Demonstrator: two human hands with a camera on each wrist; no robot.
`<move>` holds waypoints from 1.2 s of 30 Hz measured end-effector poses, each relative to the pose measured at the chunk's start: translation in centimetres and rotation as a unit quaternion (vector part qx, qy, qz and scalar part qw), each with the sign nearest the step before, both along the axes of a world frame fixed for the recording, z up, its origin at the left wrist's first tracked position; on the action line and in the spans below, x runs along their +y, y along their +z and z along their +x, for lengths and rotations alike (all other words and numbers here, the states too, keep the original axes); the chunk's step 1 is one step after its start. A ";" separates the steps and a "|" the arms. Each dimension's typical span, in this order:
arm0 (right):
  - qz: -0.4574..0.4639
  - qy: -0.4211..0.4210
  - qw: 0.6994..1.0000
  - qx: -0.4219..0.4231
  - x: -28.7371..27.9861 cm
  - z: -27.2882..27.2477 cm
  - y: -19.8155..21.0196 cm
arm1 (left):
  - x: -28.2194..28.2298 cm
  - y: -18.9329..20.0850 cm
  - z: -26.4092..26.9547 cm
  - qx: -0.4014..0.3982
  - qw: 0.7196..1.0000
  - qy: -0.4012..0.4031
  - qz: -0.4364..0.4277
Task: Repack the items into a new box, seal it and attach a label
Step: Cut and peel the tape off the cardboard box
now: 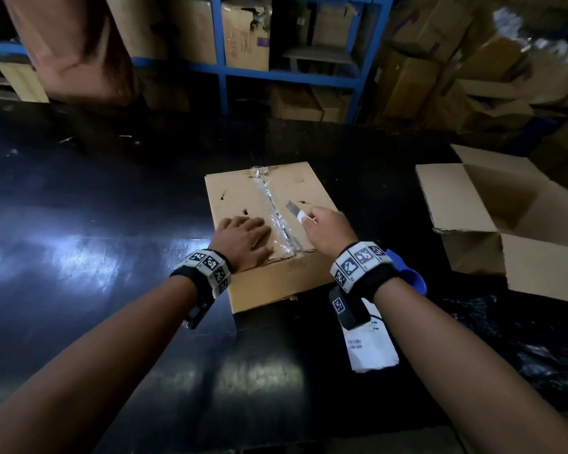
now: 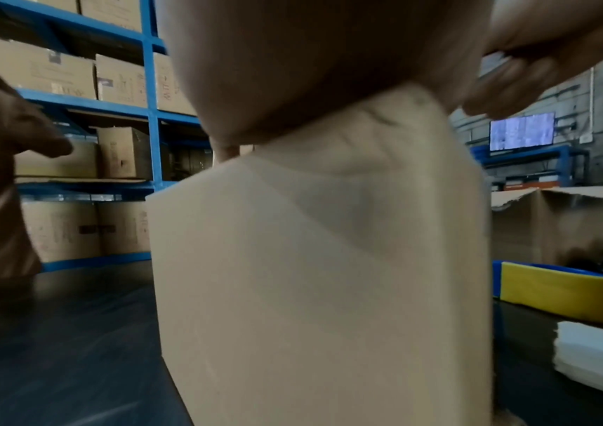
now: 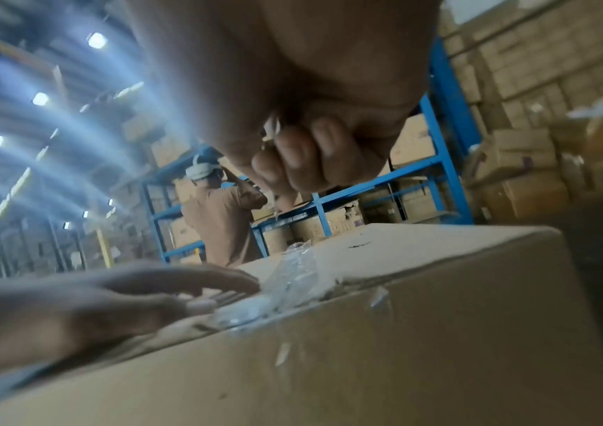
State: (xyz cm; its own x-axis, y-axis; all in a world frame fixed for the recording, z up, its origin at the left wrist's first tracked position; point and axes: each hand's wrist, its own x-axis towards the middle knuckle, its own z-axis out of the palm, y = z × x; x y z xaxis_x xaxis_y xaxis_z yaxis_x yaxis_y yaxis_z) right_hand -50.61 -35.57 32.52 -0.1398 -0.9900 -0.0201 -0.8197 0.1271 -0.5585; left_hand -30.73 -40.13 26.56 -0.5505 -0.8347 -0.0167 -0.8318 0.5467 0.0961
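On the black table, taped box sits mid-surface, your left hand lies flat on its lid, fingers straight, your right hand grips a box cutter beside the tape seam, open empty box stands to your right.

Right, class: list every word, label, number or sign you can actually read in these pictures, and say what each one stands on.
None can be read with certainty.
White label sheet: dark print, too small to read.
Shelf cartons: red and purple markings, blurred.
Wrist bands: black-and-white square code patterns, no words.
Wall screen: picture only, blurred.
Taped box: no print visible.
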 end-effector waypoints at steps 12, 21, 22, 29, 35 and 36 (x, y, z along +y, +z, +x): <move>0.053 0.080 0.989 0.117 -10.6 1.1 0.1 | -7.3 0.4 -1.9 -0.012 0.999 0.043 -0.014; 0.038 0.104 0.982 0.151 -15.0 2.6 -0.8 | -9.5 -0.6 -1.6 -0.051 0.997 0.051 0.022; 0.036 0.106 0.981 0.161 -15.1 2.7 -0.9 | -9.5 -0.6 -1.6 -0.051 0.997 0.051 0.026; 0.025 0.115 0.975 0.188 -14.9 3.1 -1.3 | -9.6 -1.1 -1.7 -0.048 0.997 0.060 0.032; 0.027 0.106 0.973 0.205 -14.9 3.6 -1.2 | -9.7 -1.7 -1.5 -0.027 0.997 0.061 0.026; 0.029 0.104 0.972 0.206 -15.0 3.7 -1.1 | -9.7 -1.7 -1.5 -0.025 0.998 0.061 0.026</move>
